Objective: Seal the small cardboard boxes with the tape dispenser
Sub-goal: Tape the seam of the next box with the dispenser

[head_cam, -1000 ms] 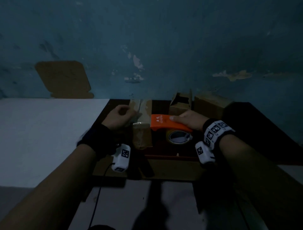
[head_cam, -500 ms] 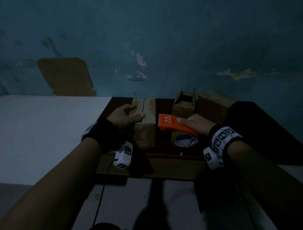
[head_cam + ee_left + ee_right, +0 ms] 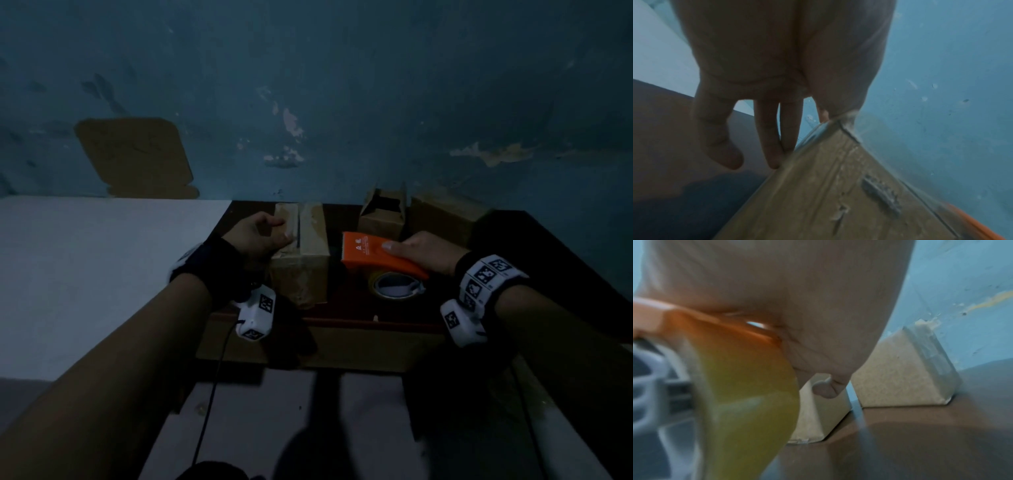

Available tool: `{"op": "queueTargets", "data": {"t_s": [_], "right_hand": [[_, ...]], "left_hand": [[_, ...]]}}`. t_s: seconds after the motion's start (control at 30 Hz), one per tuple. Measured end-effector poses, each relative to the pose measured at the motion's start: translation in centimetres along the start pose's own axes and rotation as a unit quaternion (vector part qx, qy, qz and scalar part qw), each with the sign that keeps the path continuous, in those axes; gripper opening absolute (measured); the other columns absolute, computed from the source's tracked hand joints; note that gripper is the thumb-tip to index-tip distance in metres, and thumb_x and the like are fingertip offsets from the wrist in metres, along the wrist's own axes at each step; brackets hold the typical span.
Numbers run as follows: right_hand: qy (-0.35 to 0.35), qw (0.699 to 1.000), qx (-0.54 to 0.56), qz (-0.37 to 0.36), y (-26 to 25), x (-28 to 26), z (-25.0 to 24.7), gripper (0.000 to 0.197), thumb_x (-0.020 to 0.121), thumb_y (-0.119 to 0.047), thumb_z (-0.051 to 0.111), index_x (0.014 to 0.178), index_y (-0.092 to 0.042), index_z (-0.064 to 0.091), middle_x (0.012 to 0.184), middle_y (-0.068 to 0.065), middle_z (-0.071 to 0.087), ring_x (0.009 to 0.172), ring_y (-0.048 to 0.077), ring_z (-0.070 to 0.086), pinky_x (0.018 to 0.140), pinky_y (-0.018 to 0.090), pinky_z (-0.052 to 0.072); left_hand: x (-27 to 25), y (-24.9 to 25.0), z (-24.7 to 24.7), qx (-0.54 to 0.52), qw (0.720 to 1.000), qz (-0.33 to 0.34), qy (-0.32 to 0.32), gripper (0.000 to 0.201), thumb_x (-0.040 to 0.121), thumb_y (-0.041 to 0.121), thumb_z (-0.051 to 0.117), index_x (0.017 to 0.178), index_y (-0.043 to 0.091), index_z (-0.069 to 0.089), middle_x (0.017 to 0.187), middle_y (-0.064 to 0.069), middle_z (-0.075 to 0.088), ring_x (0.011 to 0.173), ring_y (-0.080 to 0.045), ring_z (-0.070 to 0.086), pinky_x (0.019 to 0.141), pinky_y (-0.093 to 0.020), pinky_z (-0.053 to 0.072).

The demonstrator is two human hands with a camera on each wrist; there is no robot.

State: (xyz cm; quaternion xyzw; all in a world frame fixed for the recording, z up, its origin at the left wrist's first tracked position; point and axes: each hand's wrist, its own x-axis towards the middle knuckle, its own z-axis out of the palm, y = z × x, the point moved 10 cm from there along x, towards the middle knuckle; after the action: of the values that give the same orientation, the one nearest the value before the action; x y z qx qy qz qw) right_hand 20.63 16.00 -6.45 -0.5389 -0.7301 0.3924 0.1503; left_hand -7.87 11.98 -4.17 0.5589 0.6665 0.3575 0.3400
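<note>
While the room is dim and the blue wall behind is patchy with peeled paint, the things on the dark brown table can be made out. Nearest, by the table's front edge, the tape dispenser sits in the right hand: an orange plastic body with small pale markings on its top face, and a roll of yellowish tape on a grey hub under it. The thumb lies along the orange top and the other fingers wrap under the far side, so the hand is clamped on the dispenser. Its long axis runs left to right with a slight upward tilt toward the left, the toothed cutting end pointing left at the box beside it, apart from it by a gap.

That cardboard box stands just left of the dispenser, a brown oblong whose long axis runs away from the person toward the wall. Its top flaps meet in a dark seam down the middle; glossy tape lies on the near end face and the left top flap. The left hand rests on its left side, thumb laid on the left flap near the seam; in the left wrist view the fingers hang straight and slightly spread beside the box edge.

Farther back, an open box stands with flaps raised, and a closed box sits to its right against the wall.
</note>
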Motion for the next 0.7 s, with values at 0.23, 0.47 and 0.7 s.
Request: {"op": "queueTargets", "data": {"t_s": [0.23, 0.47, 0.7], "right_hand": [[0.009, 1.000, -0.019, 0.014, 1.5, -0.4, -2.1, 0.055, 0.072, -0.064, 0.056, 0.073, -0.011, 0.070, 0.065, 0.003, 0.070, 0.056, 0.013, 0.064, 0.054, 0.020, 0.047], [0.010, 0.998, -0.053, 0.011, 0.3, 0.9, -2.7, 0.068, 0.059, -0.075, 0.060, 0.075, -0.010, 0.074, 0.066, 0.004, 0.070, 0.060, 0.016, 0.064, 0.061, 0.025, 0.047], [-0.026, 0.994, -0.107, 0.019, -0.9, 1.6, -1.3, 0.066, 0.060, -0.075, 0.061, 0.073, -0.012, 0.074, 0.075, 0.010, 0.071, 0.067, 0.017, 0.064, 0.069, 0.028, 0.048]], "left_hand": [[0.4, -0.6, 0.0, 0.001, 1.000, 0.010, -0.012, 0.042, 0.087, 0.033, 0.069, 0.124, 0.018, 0.056, 0.110, -0.005, 0.061, 0.079, -0.011, 0.059, 0.065, -0.019, 0.049], [0.1, -1.5, -0.2, -0.026, 0.996, -0.014, -0.081, 0.044, 0.083, 0.043, 0.069, 0.125, 0.038, 0.057, 0.135, -0.001, 0.053, 0.118, -0.019, 0.055, 0.102, -0.040, 0.047], [0.0, -1.1, -0.1, -0.027, 0.996, -0.006, -0.081, 0.045, 0.086, 0.039, 0.067, 0.130, 0.034, 0.055, 0.130, -0.002, 0.056, 0.109, -0.018, 0.060, 0.087, -0.032, 0.053]]}}
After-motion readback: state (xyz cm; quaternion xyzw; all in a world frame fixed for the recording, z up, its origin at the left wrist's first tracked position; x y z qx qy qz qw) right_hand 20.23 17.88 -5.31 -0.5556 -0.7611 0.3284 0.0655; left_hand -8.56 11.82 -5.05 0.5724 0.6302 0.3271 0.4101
